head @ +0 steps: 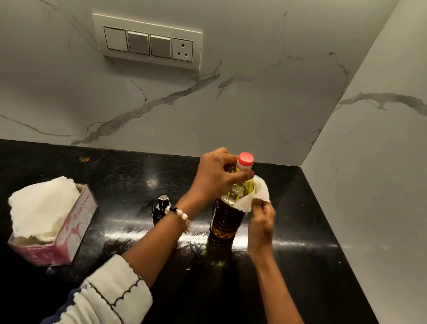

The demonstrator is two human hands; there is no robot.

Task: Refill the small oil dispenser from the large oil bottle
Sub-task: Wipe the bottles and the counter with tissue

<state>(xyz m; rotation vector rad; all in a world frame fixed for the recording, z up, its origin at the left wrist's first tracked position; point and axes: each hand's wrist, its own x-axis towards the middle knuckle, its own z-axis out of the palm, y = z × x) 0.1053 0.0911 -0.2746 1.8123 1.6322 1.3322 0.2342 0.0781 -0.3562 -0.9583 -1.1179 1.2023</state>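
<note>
Black polished stone makes the surface (290, 243) under marble walls. Near its centre stands the large plastic oil bottle with red cap (227, 213); the left hand (216, 179) clamps its fingers on the neck, probably to steady it, while the right hand (262, 223) pinches a white paper tissue (251, 198) against the shoulder, apparently wiping oil. At 9 o'clock, just beside it, waits the small dark glass oil dispenser (159, 210). Further toward 9 o'clock, a pink tissue box (66, 227) reads "ORIGAMI".
</note>
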